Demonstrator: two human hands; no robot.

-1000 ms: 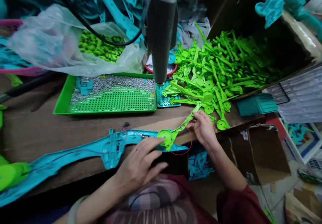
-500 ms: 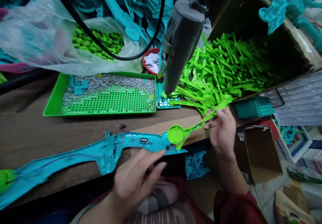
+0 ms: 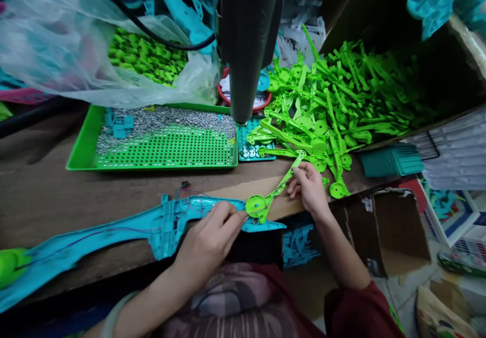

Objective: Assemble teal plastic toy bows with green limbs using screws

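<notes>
A long light-blue plastic shell (image 3: 161,221), shaped like a toy gun half, lies along the table's front edge with thin wires (image 3: 114,230) running in it. Over its right end sits the round disc of a lime-green plastic arm (image 3: 279,190), slanting up to the right. My right hand (image 3: 310,188) pinches the upper part of this arm between thumb and fingers. At the disc's left edge, my left hand (image 3: 214,234) is closed, fingertips pinching a thin wire that crosses the disc. Just above the arm hangs a dark cylindrical power screwdriver (image 3: 245,49), tip pointing down.
A green perforated tray (image 3: 167,151) of small screws stands behind the shell. Beside it are a small teal tray (image 3: 256,151) and a red basket (image 3: 261,106). Lime-green arms (image 3: 353,95) spill from a cardboard box (image 3: 455,65). A plastic bag (image 3: 94,70) holds green-and-black parts.
The green arm has shifted left and tilted more steeply, my right hand moving left with it. My left fingers have closed at the disc. The screwdriver now appears more upright and further left.
</notes>
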